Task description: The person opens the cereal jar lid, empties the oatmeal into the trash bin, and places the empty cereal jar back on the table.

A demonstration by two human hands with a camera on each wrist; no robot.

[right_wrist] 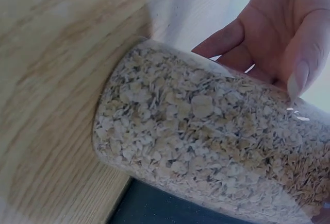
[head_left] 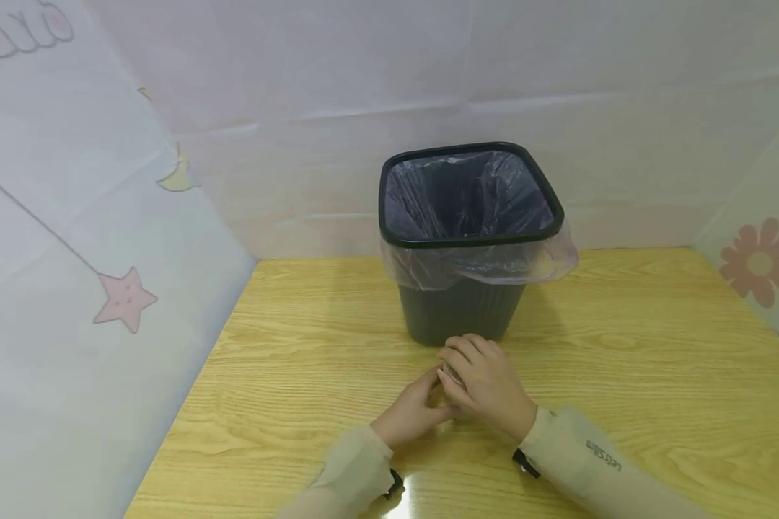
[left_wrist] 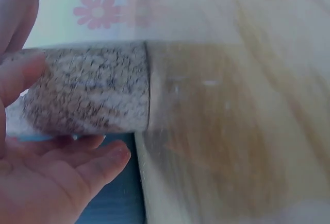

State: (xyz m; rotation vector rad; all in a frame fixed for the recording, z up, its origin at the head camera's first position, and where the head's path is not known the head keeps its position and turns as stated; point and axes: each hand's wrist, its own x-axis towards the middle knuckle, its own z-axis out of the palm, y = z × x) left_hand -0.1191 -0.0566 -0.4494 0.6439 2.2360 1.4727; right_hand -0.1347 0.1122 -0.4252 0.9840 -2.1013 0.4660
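A clear cylindrical jar of oats (right_wrist: 206,131) stands upright on the wooden table, its base at the left in the right wrist view. In the head view, hands hide almost all of the jar (head_left: 453,373). My left hand (head_left: 413,409) holds its side, thumb nearest me and fingers round the other side; the jar (left_wrist: 98,87) runs between them in the left wrist view. From above, my right hand (head_left: 490,382) grips the jar's top with curled fingers. Whether the jar has a lid is hidden under that hand.
Just beyond my hands stands a dark bin (head_left: 461,313) lined with a translucent bag (head_left: 493,267) folded over its rim. The wood-grain table (head_left: 285,360) reaches a pale back wall (head_left: 298,166). Printed side walls (head_left: 39,216) flank it.
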